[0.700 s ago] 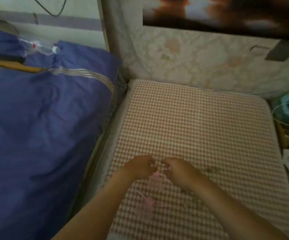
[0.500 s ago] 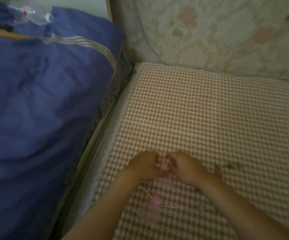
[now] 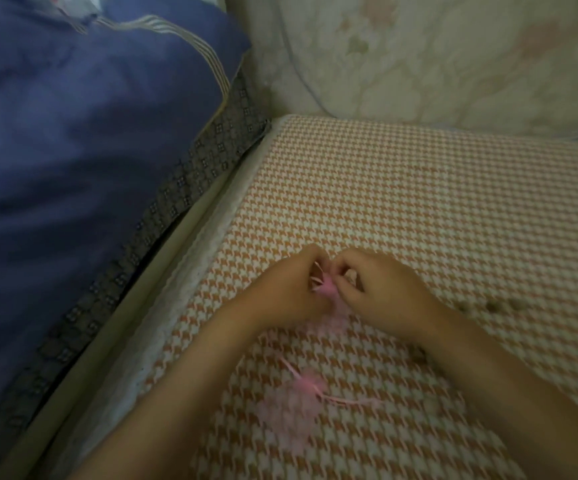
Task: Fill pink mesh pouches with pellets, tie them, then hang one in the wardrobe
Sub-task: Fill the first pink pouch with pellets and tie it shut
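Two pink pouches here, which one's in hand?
The farther pouch, its neck pinched between left hand and right hand. The nearer pouch lies free on the houndstooth cushion, touching neither hand.

Pink mesh pouch (image 3: 332, 318) pinched at its neck, second pouch (image 3: 292, 408) lying tied near it

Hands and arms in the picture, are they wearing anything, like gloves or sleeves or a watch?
No. The left hand and right hand are bare: no gloves, and no rings that the blurry view shows. The left forearm and right forearm are bare too, with no sleeve, watch or bracelet in sight.
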A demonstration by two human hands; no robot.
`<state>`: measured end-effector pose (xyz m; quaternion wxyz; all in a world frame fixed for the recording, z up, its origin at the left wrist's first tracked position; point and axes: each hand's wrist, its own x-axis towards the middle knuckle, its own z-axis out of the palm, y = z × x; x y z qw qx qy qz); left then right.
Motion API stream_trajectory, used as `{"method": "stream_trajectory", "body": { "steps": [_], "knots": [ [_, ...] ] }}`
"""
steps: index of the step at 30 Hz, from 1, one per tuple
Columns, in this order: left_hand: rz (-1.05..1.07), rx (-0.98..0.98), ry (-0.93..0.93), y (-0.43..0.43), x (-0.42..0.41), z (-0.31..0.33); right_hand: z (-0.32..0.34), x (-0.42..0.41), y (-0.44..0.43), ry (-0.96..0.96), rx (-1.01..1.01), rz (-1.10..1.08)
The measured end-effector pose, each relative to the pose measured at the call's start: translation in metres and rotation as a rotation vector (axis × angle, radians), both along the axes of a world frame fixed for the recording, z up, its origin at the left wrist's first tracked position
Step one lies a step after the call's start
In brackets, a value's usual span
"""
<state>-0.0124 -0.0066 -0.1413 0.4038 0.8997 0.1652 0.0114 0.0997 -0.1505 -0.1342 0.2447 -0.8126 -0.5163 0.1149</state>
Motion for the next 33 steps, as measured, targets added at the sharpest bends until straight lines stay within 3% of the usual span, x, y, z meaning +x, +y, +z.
{"method": "stream_trajectory", "body": {
  "steps": [5, 10, 20, 25, 28, 33],
  "knots": [
    [0.021, -0.016, -0.193, -0.03, -0.021, 0.037, 0.036, -0.033, -0.039, 0.209, 0.201, -0.112],
    [-0.04, 0.015, -0.293, -0.072, -0.048, 0.065, 0.072, -0.075, -0.088, 0.268, 0.32, -0.288],
    [-0.17, 0.035, -0.418, -0.134, -0.097, 0.065, 0.079, -0.138, -0.152, 0.593, 0.333, -0.54],
    [-0.222, 0.069, -0.327, -0.141, -0.097, 0.045, 0.056, -0.147, -0.16, 0.656, 0.315, -0.603],
    [-0.239, 0.197, -0.279, -0.142, -0.089, 0.045, 0.051, -0.14, -0.159, 0.571, 0.31, -0.626],
    [-0.171, 0.125, -0.299, -0.149, -0.075, 0.053, 0.045, -0.126, -0.158, 0.512, 0.286, -0.596]
  ]
}}
